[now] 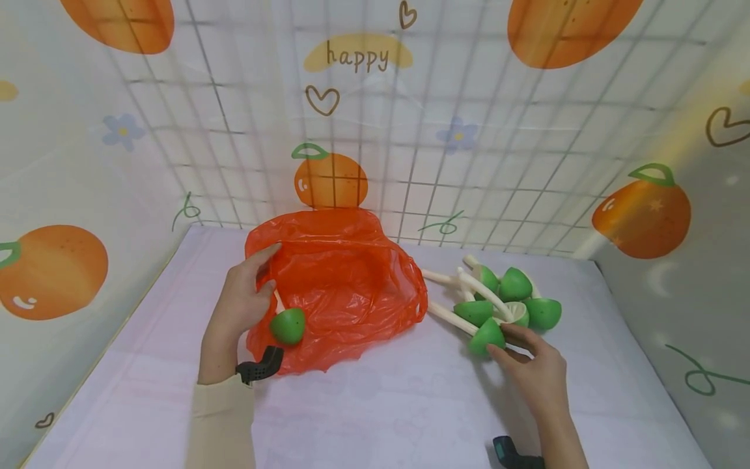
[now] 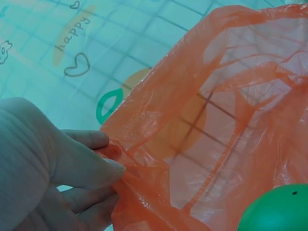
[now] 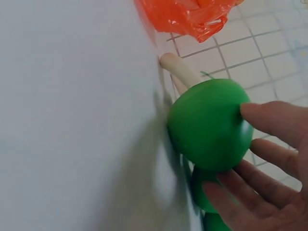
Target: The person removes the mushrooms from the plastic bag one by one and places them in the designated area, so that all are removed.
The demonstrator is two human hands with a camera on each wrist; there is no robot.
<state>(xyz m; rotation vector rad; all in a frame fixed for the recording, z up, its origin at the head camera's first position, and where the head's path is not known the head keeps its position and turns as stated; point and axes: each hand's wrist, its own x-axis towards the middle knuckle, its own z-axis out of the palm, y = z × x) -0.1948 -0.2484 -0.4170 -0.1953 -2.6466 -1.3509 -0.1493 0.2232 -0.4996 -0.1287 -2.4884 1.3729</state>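
My left hand (image 1: 243,296) pinches the left rim of a thin red plastic bag (image 1: 351,299), as the left wrist view shows. The bag lies with its mouth spread toward me. One mushroom with a green cap (image 1: 288,326) and pale stem lies at the bag's left side, just below that hand. On the right, my right hand (image 1: 536,365) pinches the cap of another green-capped mushroom (image 1: 487,337) between thumb and fingers. Its stem points left toward the bag. In the right wrist view, fingertips rest on that green cap (image 3: 211,122).
Several more green-capped mushrooms (image 1: 515,284) with long cream stems lie in a heap just beyond my right hand. A white cloth covers the table (image 1: 375,417). Behind it stands a wire grid (image 1: 469,156) under a curtain printed with oranges.
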